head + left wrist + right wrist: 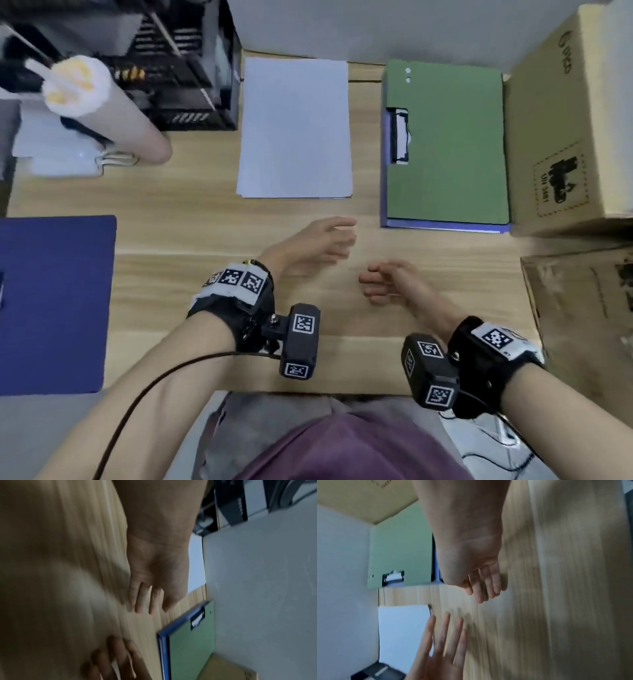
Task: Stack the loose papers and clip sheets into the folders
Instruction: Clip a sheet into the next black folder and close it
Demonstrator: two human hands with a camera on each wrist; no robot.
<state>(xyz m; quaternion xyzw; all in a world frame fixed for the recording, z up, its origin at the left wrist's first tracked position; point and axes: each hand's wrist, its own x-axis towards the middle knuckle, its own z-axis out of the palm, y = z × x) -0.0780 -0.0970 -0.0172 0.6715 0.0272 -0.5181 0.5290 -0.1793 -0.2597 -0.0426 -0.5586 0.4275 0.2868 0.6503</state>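
Note:
A stack of white paper (296, 128) lies at the back middle of the wooden desk (205, 226). To its right lies a green folder (445, 144) on a blue one, its metal clip (400, 135) showing at the left edge. A dark blue folder (54, 301) lies at the left edge. My left hand (329, 240) hovers just below the paper, fingers straight and empty. My right hand (380, 282) hovers beside it, fingers relaxed, holding nothing. The wrist views show the left hand (154, 588) and the right hand (479, 582) with open palms over bare wood.
Cardboard boxes (575, 120) stand along the right edge, one more (582, 308) nearer to me. A black rack (164, 65) and a rolled tube (113, 113) fill the back left, with white items (58, 150) below them.

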